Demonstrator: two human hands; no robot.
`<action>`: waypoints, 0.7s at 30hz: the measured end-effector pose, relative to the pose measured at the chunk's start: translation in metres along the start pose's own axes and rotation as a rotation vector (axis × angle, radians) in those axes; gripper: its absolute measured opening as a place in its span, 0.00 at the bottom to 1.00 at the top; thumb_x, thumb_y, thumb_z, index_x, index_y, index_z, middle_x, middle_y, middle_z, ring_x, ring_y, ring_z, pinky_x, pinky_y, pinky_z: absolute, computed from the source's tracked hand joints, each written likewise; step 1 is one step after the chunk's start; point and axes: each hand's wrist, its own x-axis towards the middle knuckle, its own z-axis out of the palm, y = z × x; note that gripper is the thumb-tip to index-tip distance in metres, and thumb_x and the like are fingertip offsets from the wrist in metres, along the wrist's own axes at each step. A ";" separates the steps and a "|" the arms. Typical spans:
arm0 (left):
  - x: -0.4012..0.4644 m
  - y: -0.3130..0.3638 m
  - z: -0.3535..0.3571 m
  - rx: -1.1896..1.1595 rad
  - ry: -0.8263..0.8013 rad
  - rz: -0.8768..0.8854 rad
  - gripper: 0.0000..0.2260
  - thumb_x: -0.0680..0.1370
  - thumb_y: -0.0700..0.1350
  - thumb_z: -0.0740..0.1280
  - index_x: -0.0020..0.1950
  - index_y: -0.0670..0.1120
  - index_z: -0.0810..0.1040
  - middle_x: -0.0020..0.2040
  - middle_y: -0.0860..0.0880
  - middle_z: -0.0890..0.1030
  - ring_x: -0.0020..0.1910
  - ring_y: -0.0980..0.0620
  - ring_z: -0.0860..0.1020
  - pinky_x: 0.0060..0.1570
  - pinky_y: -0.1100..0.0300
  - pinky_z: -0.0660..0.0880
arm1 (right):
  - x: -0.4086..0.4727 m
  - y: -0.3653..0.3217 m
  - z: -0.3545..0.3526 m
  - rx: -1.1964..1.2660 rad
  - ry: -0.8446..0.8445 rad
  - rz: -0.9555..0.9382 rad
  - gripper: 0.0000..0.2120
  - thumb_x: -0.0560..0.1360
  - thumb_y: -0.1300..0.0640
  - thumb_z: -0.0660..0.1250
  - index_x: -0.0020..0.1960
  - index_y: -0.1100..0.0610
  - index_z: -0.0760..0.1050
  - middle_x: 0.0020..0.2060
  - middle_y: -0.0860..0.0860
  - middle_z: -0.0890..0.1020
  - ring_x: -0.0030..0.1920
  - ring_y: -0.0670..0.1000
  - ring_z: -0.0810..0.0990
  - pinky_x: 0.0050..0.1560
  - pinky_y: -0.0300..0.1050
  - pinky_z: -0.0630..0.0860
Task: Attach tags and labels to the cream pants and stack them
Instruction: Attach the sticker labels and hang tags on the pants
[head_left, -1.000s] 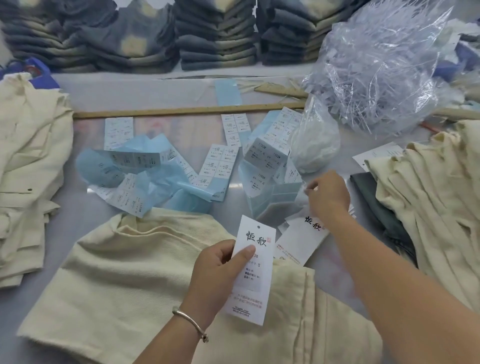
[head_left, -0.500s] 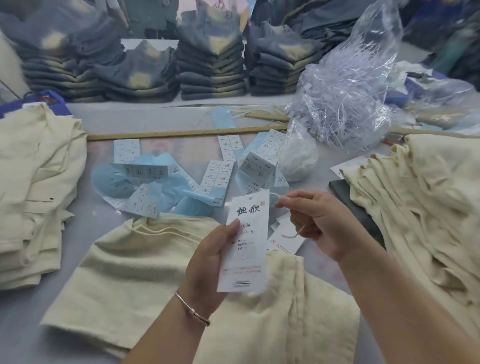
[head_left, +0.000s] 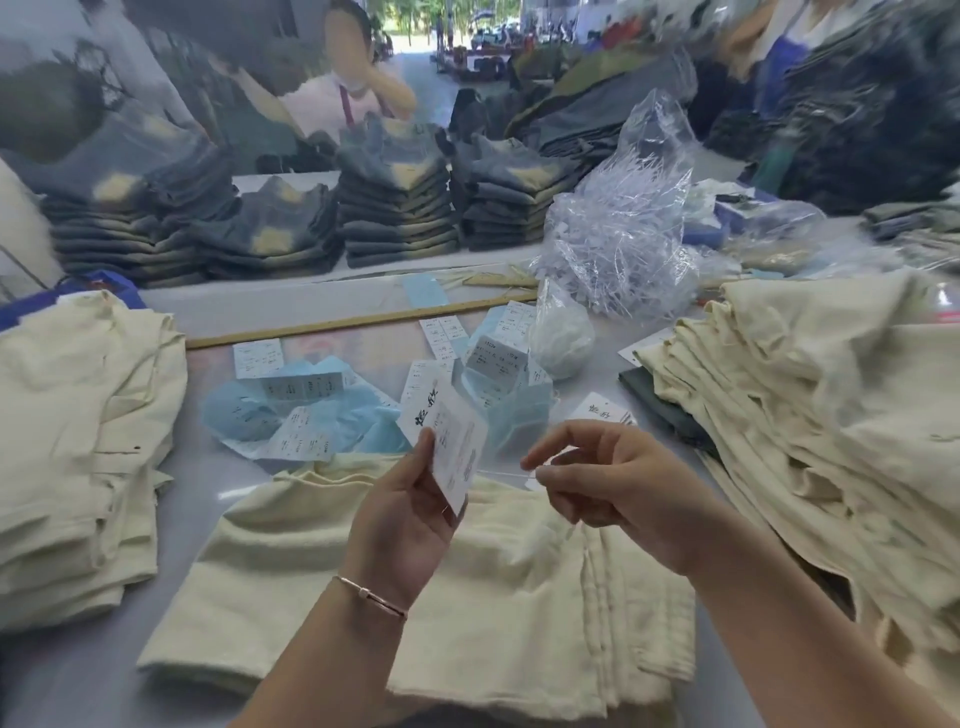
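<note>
Head view: L hand (head_left: 402, 519) grips a white hang tag (head_left: 447, 441) w/ thumb on its near face, fingers curled behind; tag is tilted, black characters near its top edge. R hand (head_left: 618, 488) sits just right of the tag, thumb + forefinger pinched on a thin clear plastic fastener (head_left: 506, 474) that runs from the fingertips toward the tag's lower edge; other fingers curled loosely. Thin bracelet (head_left: 371, 596) on L wrist.

Directly under both hands: folded cream pants (head_left: 311, 561) flat on the grey table (head_left: 78, 670), not touched by either hand. Beyond the fingertips: blue-and-white label sheets (head_left: 311, 415) scattered, a wooden ruler (head_left: 353, 322) past those. Left of L hand, well apart: stack of cream pants (head_left: 78, 441). Right of R hand: bigger, messier cream pile (head_left: 831, 441); another tag (head_left: 602, 410) lies between it and the R fingers. Far side: clear bag of fasteners (head_left: 623, 244), dark jeans stacks (head_left: 395, 208).
</note>
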 end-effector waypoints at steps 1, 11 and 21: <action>0.000 0.000 -0.002 0.032 0.010 0.001 0.09 0.72 0.48 0.69 0.50 0.46 0.82 0.40 0.48 0.85 0.36 0.56 0.83 0.30 0.65 0.76 | -0.006 -0.002 0.003 0.042 -0.009 -0.026 0.04 0.70 0.66 0.72 0.45 0.61 0.81 0.28 0.57 0.78 0.27 0.50 0.68 0.26 0.34 0.61; -0.020 -0.001 -0.023 0.182 -0.079 0.036 0.13 0.71 0.48 0.68 0.53 0.43 0.80 0.47 0.46 0.85 0.44 0.51 0.84 0.41 0.58 0.80 | -0.043 -0.006 0.034 0.084 -0.107 -0.152 0.14 0.68 0.75 0.66 0.48 0.62 0.80 0.47 0.66 0.84 0.48 0.62 0.84 0.45 0.48 0.81; -0.051 0.016 -0.016 0.944 -0.233 0.637 0.09 0.69 0.44 0.74 0.48 0.49 0.83 0.44 0.51 0.86 0.44 0.50 0.84 0.43 0.50 0.82 | -0.047 -0.010 0.060 -0.224 0.255 -0.359 0.11 0.70 0.54 0.72 0.37 0.62 0.82 0.29 0.56 0.80 0.27 0.52 0.74 0.27 0.39 0.68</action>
